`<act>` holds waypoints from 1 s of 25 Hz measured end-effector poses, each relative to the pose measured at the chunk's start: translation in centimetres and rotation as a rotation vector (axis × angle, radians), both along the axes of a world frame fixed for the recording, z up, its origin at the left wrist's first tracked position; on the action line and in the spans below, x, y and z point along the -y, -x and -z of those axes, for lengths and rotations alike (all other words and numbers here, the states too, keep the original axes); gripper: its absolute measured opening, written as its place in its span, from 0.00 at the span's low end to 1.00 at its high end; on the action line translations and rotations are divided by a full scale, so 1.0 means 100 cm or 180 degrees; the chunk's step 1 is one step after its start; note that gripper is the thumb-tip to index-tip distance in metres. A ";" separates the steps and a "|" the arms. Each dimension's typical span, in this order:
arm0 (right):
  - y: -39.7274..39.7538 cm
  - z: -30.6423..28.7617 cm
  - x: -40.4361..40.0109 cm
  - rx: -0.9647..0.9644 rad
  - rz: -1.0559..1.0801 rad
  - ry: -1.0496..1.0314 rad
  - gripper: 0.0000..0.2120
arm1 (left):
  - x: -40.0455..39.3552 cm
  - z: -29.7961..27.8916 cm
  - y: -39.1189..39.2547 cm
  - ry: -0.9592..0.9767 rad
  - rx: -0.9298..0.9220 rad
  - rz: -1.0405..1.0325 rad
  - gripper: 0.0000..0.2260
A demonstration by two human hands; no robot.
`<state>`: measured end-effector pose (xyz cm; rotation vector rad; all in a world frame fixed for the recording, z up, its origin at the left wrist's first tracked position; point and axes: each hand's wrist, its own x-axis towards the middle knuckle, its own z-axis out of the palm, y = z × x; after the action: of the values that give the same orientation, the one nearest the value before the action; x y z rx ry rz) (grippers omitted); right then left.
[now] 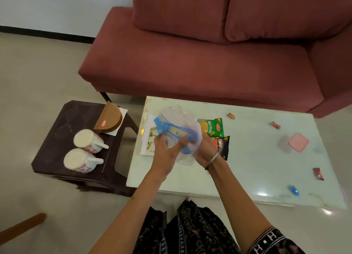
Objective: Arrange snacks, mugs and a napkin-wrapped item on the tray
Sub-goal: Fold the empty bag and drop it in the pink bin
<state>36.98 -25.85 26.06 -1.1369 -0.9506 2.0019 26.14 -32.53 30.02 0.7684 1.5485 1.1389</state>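
Both hands held a clear plastic bag with blue stripes (179, 137) above the white flowered tray (150, 139) on the pale glass desk (257, 158). The left hand (165, 149) pinched its blue edge, and the right hand (204, 151) gripped the other side. The step looked like clearing the bag off the tray. Next, the two white flowered mugs (85, 151), on the dark stool left of the hands, would need carrying over. The green snack packet (213, 127) lay just right of the hands, with open desk beyond.

We cannot read the tray (147, 139), since the clear bag (181, 124) and both hands cover most of it. The dark snack packet (223, 146) sits half behind the right hand (204, 149). The small sweets' wrappers (275, 124) are too tiny to identify.
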 end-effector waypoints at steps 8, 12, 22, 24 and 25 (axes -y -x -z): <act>-0.022 -0.025 0.086 0.0700 -0.0014 -0.1012 0.12 | 0.032 0.010 -0.023 -0.0427 0.0946 -0.0333 0.27; -0.051 -0.030 0.099 0.1421 0.0415 -0.0948 0.10 | 0.043 0.015 -0.054 -0.0096 0.0955 -0.0658 0.13; -0.200 -0.030 0.112 0.0309 0.0844 0.0871 0.18 | 0.038 0.022 -0.183 -0.0891 -0.0795 0.0443 0.11; -0.243 -0.035 0.116 0.0212 0.1005 0.0860 0.16 | 0.041 0.024 -0.228 -0.1380 -0.1414 0.1038 0.07; -0.266 -0.036 0.118 0.0016 0.1108 0.0911 0.15 | 0.040 0.025 -0.251 -0.1558 -0.1769 0.1269 0.07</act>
<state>63.55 -37.68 29.70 -1.3561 -0.4353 1.8820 51.23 -36.55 27.51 1.7574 1.4558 1.0571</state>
